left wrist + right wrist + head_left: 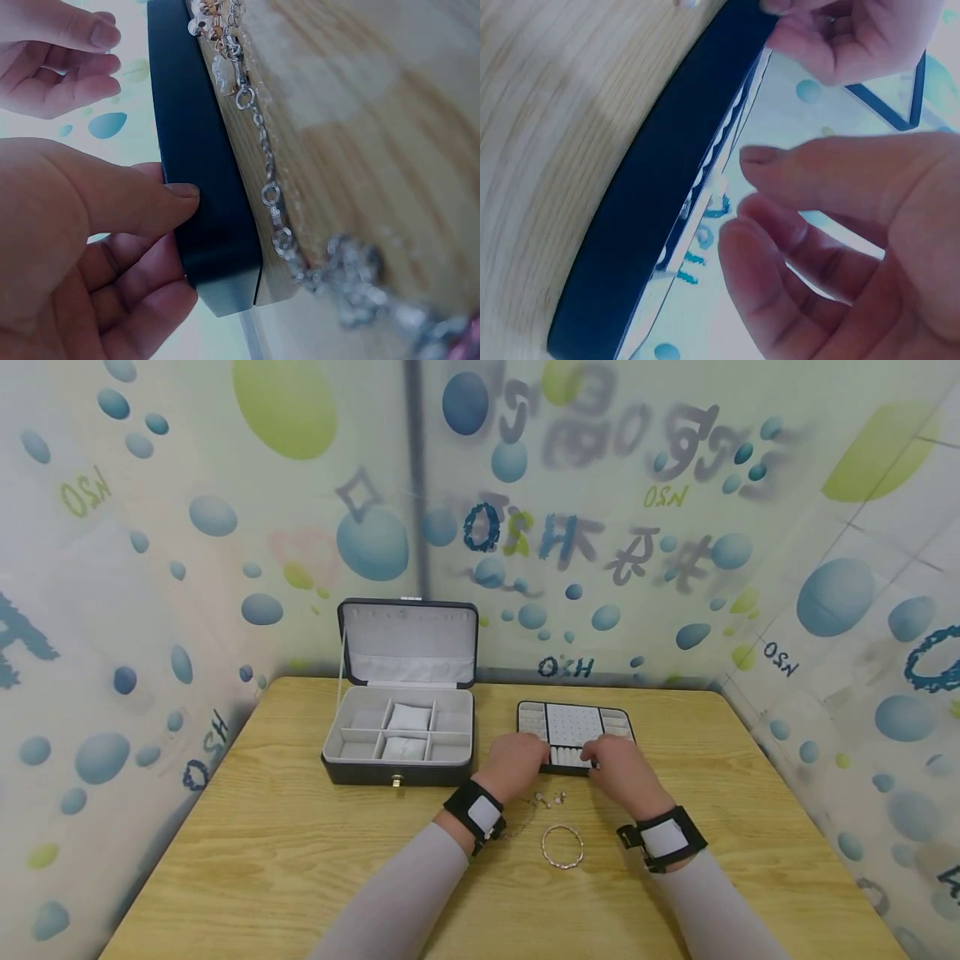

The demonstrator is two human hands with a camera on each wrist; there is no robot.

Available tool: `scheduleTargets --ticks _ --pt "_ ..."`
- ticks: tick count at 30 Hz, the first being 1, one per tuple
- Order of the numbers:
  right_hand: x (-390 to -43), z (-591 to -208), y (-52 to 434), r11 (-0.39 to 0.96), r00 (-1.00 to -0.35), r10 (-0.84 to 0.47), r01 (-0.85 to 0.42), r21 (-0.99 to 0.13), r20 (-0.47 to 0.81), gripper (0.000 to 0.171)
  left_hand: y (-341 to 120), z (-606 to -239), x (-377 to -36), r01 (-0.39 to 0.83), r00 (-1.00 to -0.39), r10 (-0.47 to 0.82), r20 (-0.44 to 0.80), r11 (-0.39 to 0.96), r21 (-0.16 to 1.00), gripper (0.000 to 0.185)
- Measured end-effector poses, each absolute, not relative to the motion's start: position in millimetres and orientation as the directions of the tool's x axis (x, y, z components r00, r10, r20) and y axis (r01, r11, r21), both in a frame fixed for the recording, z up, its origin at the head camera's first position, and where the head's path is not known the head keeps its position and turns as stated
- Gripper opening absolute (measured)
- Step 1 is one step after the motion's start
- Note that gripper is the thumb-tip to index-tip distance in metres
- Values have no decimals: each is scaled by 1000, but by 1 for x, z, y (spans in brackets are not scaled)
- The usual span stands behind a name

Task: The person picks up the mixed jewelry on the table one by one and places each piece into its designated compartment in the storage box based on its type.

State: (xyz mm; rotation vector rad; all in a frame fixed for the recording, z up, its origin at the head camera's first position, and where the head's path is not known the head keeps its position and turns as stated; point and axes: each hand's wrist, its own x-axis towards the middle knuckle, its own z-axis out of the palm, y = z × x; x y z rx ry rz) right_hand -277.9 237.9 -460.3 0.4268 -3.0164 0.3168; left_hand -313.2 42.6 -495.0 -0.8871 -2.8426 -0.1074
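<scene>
**Both hands at the near edge of a jewellery tray on a wooden desk**

The desk [300, 877] is pale wood with a plain grain, set in a corner closed off by translucent sheets printed with blue and green bubbles and lettering. At its back left stands an open black jewellery box [401, 727], lid upright, grey compartments inside with two white cushions.

Just right of the box lies the insert tray [573, 731]: flat, black-walled, with a white dotted panel in the middle, small grey cells on either side and a row of white rolls along its near edge. The left hand [513, 764] holds its near left corner; in the left wrist view the thumb presses the black side wall, the fingers [127, 300] curled beneath. The right hand [618, 768] is at the near right edge, its fingers [780, 247] apart and loosely bent, just off the wall.

Between the wrists lie a silver bangle [562, 847], a thin chain [266, 172] and small earrings [551, 797].
</scene>
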Motion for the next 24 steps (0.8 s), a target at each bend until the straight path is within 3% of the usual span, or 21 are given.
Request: scheduleTargets --ticks 9,24 --pt "-276 -470 226 884 -920 -378 -391 -257 101 8 43 -499 -317 569 -809 556 191 822 14 17" --pt "-277 -486 214 877 -929 -369 -361 -316 36 11 42 -495 -315 571 -813 554 180 818 60 18"
